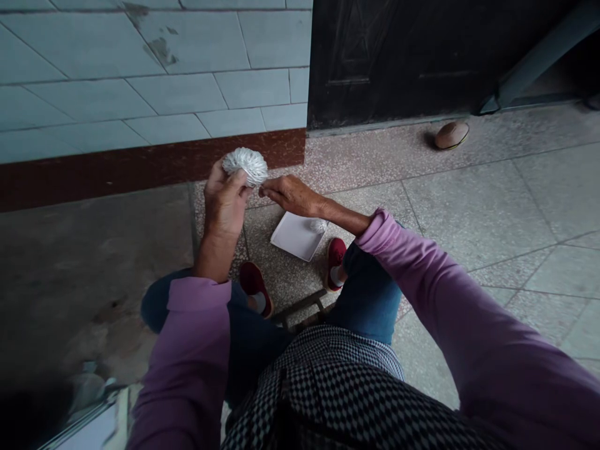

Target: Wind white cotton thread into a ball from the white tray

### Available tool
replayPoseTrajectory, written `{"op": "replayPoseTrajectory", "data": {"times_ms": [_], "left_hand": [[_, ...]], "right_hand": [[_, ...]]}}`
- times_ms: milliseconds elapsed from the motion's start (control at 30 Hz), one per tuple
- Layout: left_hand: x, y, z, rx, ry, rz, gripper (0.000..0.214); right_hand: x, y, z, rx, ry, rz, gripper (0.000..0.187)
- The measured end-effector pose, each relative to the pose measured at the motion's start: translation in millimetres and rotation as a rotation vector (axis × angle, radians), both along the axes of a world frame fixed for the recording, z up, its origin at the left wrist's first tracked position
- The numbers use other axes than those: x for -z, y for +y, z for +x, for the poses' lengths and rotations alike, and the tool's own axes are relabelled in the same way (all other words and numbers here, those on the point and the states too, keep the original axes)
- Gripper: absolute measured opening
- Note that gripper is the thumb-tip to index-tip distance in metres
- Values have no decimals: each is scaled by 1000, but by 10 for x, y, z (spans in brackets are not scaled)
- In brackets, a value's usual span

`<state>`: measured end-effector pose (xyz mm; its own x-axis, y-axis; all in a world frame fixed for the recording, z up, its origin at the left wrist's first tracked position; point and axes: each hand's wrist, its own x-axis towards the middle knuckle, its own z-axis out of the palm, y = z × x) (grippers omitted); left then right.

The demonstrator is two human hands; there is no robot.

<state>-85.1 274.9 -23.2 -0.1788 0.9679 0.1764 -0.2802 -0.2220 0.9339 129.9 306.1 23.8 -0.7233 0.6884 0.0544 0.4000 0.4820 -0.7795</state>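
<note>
Left hand [228,203] is closed around a silvery bundle [246,166], left of the upper middle of the frame, with its thumb pressed on the near side. Right hand [293,195] is just beside it, at the lower right edge of the bundle, with its fingers bent; whether the fingertips are closed on something, I cannot tell.

Below the right hand, near the middle of the frame, one white tray [296,240] with low rim lies on the floor [473,206]. Inside, at its upper right corner, there is one small whitish lump [318,225]; the rest of the bottom shows bare. The bundle is above and to the left of this tray in the frame, well apart from it. A red shoe [336,251] is just right of the tray, and another is at lower left of it.

At the lower left corner, a pale-edged object [120,415] is cut by the frame, and its contents are too dim to tell.
</note>
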Motion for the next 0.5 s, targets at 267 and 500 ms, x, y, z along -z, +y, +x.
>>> {"op": "replayPoseTrajectory", "data": {"times_ms": [267, 500], "left_hand": [[-96, -94, 47, 91, 113, -139, 62], [-248, -194, 41, 469, 61, -204, 55]], "right_hand": [[-272, 59, 163, 138, 169, 67, 40], [-361, 162, 199, 218, 312, -176, 56]]}}
